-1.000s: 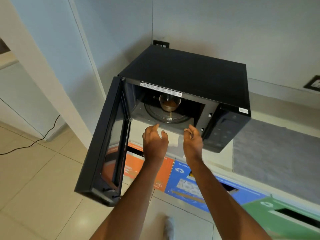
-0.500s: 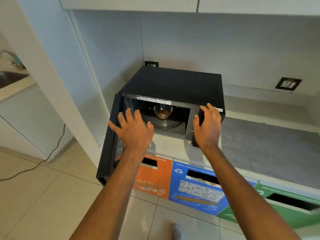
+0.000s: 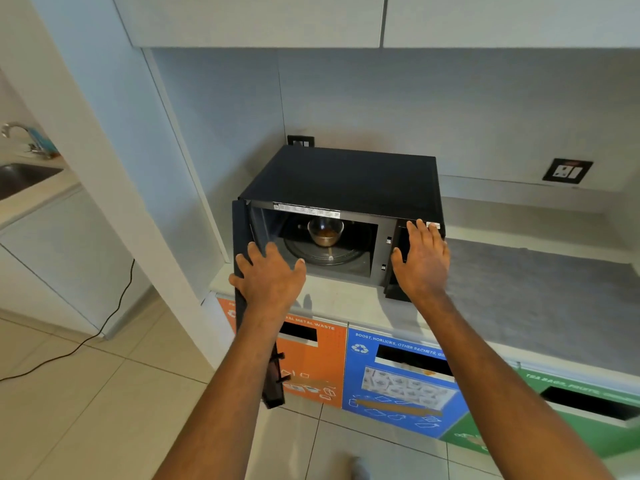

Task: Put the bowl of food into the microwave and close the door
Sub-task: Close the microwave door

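Since half a second ago, both hands are sitting a little further along: the left hand (image 3: 268, 278) is spreading flat on the door (image 3: 242, 258), the right hand (image 3: 420, 259) is pressing the microwave (image 3: 349, 178) at its control side. Neither is clamping anything; fingers are lying open.

Inside, the bowl (image 3: 325, 232) is resting on the turntable (image 3: 329, 252), towards the back, holding brown food. It is looking like thin metal or glass, probably light and rigid, best lifted by the rim. Now only the door needs handling: stiff, hinged at left, likely swinging easily with a flat push near its free edge. Below, bins (image 3: 398, 375) are showing slots; contents hidden.
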A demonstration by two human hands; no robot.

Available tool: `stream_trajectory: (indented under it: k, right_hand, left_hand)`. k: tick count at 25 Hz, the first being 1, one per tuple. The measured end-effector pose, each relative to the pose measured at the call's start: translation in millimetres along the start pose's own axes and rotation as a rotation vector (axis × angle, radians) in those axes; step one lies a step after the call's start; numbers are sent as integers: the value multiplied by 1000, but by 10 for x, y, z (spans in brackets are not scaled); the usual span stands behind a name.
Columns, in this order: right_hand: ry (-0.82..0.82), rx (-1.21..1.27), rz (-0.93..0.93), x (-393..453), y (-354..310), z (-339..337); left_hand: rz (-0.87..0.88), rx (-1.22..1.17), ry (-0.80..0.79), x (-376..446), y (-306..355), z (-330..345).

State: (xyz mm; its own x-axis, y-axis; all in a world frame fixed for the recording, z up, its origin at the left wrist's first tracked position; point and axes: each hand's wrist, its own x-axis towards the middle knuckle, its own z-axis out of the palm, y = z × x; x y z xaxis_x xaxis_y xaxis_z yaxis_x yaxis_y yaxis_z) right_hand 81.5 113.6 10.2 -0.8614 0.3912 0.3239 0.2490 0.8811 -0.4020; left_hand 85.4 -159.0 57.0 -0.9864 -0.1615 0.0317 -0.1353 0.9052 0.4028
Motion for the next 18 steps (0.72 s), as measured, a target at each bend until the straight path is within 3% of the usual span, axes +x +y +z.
stream_trajectory:
  k: [11, 18]
  right_hand:
    - [-19, 18, -32, 36, 111, -1]
    - [21, 86, -43, 77, 207, 25]
  left_hand:
    - [358, -43, -13, -70, 599, 515]
    - [459, 41, -33, 257, 958, 715]
